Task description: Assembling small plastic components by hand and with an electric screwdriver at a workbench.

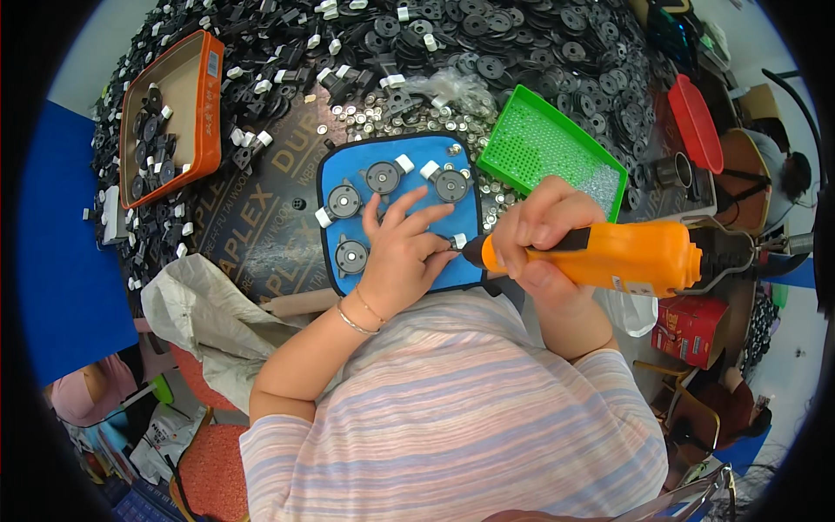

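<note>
My right hand (552, 230) is wrapped round an orange electric screwdriver (639, 255) lying nearly level, its dark tip pointing left. The tip meets a small part with a white end (458, 241) at the right side of a blue mat (409, 155). My left hand (402, 248) rests over the mat. Its thumb and forefinger close on that part, mostly hidden beneath them, while the other fingers spread. Round it on the mat lie several black round parts with metal centres, one at the top (383, 177), one at the upper right (450, 185) and one at the lower left (351, 257).
Small silvery metal pieces (370, 115) lie beyond the mat. To the right sits a green tray (548, 143) with small pieces inside. An orange-rimmed box (213, 113) holds black parts at left. Heaps of black discs (513, 43) cover the far table. A red tray (696, 122) stands farther right.
</note>
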`<state>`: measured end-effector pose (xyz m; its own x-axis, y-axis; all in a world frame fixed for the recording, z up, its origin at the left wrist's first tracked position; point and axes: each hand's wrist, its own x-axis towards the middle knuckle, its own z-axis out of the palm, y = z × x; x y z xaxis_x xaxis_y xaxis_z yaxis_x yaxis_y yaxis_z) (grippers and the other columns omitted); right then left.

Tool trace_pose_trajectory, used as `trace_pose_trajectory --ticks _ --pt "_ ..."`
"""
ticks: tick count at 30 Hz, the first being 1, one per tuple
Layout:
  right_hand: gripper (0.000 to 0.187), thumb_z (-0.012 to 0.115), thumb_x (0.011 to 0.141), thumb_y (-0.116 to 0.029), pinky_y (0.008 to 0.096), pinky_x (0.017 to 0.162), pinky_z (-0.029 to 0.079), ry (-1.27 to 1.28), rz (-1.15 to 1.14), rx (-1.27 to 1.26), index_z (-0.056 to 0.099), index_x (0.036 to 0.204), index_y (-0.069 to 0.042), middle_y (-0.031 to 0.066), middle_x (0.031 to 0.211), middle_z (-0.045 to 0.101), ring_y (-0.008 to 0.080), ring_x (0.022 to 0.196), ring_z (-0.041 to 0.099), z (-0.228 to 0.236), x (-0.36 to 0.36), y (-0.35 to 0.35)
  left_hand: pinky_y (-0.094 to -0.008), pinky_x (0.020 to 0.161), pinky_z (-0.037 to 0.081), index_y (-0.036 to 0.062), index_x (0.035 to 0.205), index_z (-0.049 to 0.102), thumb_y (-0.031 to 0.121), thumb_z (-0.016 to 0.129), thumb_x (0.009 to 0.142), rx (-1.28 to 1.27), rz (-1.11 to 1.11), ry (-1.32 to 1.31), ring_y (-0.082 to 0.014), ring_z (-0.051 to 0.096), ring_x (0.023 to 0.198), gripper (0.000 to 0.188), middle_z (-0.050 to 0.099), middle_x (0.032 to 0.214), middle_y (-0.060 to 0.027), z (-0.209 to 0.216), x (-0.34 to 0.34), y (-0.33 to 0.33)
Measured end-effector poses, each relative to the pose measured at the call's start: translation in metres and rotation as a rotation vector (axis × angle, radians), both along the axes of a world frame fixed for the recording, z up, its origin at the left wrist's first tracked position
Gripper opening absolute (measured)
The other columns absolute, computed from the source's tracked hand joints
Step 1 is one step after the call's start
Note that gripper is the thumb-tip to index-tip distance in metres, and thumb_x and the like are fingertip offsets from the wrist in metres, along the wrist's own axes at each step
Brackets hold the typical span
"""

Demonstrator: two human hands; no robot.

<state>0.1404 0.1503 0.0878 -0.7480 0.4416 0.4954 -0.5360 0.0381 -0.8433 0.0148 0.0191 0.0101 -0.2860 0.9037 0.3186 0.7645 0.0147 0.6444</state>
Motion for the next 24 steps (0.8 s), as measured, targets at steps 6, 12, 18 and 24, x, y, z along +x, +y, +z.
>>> trace_pose_trajectory --ticks 6,12,18,24 --pt "0.030 0.063 0.071 0.006 0.0255 0.062 0.049 0.025 0.031 -0.008 0.050 0.096 -0.006 0.0105 0.090 0.048 0.0149 0.069 0.056 0.001 0.000 -0.002 -0.0590 0.103 0.014 0.0135 0.071 0.069 0.017 0.077 0.065 0.013 -0.005 0.005 -0.0268 0.043 0.124 0.011 0.061 0.116 0.0016 -0.001 0.000 -0.002" --pt "0.024 0.070 0.078 -0.006 0.0272 0.055 0.045 -0.124 -0.062 0.022 0.049 0.090 -0.007 0.0059 0.087 0.045 0.0132 0.058 0.052 0.000 -0.002 -0.006 -0.0605 0.103 0.013 0.0108 0.090 0.069 0.027 0.083 0.057 -0.116 0.016 0.066 -0.0284 0.037 0.128 0.040 0.053 0.127 -0.0041 0.013 0.002 -0.006" --pt "0.024 0.066 0.075 0.002 0.0270 0.059 0.047 -0.164 -0.047 0.174 0.049 0.090 -0.006 0.0077 0.088 0.046 0.0147 0.065 0.054 -0.010 -0.008 -0.004 -0.0618 0.104 0.012 0.0097 0.092 0.070 0.031 0.084 0.052 -0.156 0.032 0.170 -0.0290 0.032 0.131 0.047 0.048 0.132 -0.0053 0.007 -0.003 -0.010" --pt "0.025 0.065 0.073 0.005 0.0264 0.061 0.048 -0.194 -0.020 0.221 0.050 0.089 -0.006 0.0087 0.086 0.048 0.0149 0.067 0.055 -0.014 -0.013 -0.006 -0.0632 0.103 0.010 0.0101 0.087 0.070 0.031 0.083 0.053 -0.175 0.007 0.175 -0.0293 0.031 0.133 0.042 0.050 0.131 -0.0034 0.003 -0.006 -0.007"
